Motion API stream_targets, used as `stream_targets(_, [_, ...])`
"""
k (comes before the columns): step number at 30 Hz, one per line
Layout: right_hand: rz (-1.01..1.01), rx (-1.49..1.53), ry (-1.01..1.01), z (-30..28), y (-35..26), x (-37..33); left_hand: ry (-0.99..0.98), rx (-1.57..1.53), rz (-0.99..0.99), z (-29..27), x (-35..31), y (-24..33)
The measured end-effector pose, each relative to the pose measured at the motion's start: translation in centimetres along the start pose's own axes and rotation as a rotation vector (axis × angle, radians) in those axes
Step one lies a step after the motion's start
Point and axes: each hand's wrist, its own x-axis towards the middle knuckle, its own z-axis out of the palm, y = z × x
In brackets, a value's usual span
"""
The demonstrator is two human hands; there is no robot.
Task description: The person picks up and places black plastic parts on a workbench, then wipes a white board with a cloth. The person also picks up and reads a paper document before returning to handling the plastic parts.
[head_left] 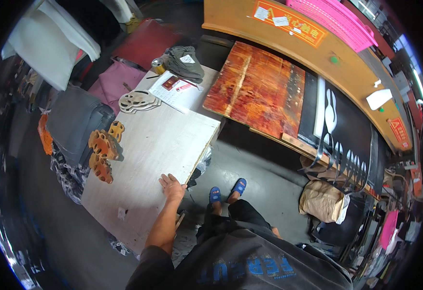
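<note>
My left hand (pixel 173 187) lies flat on the pale wooden table (pixel 148 150), near its right edge. Its fingers are spread and hold nothing. My right hand is out of sight. On the table's left side stand brown-orange curved pieces with round holes (pixel 104 145). Farther back lies a small stack of pale pieces with cut-out openings (pixel 138 100). Beside that stack is an open notebook (pixel 175 92) with a small dark red item and a pen on it. A yellow can (pixel 158 65) and a folded grey-green cloth (pixel 185 64) sit at the far end.
A worn red-brown board (pixel 257 89) lies on the bench at right, beneath an orange machine beam (pixel 264 19). Dark strips with white spoon-shaped forms (pixel 331 113) hang near its edge. A tan sack (pixel 322 200) rests below. Dark grey sheets (pixel 76 121) are piled left of the table.
</note>
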Motion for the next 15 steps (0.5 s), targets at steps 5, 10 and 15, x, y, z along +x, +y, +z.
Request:
stream_targets(5, [0.016, -0.109, -0.037, -4.8, -9.4, -3.8, 0.054, 0.061, 0.111, 1.7, -0.7, -2.1])
stream_targets(10, [0.113, -0.159, -0.033, -4.9, -13.1, -3.5, 0.229, -0.329, 0.271, 4.1, -1.9, -3.4])
stream_targets(15, [0.168, 0.050, 0.124, -5.6, -11.1, -4.2, 0.063, -0.643, 0.394, 5.5, -4.6, 0.3])
